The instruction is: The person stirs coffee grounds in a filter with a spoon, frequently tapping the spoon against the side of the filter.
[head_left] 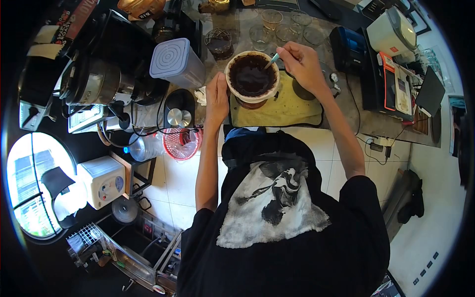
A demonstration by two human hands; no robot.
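Observation:
A round coffee dripper (232, 91) with a pale, coffee-stained rim stands at the front edge of the counter. Dark, wet coffee (250, 76) fills it almost to the brim. Against its left side, my left hand (216, 96) steadies it with the fingers close together. Between the fingertips of my right hand (303, 64) is a spoon (273, 59), pinched by its handle. The spoon's lower end dips into the coffee at the right rim, so its bowl is hidden. Under the dripper sits a reddish-brown base, mostly out of sight.
A yellow-green mat (292, 111) lies under the dripper. Several clear glasses (272, 21) stand behind it, and a patterned glass (219, 43) with dark liquid at back left. A lidded plastic container (175, 62) is left; a blue-black printer (348, 49) is right.

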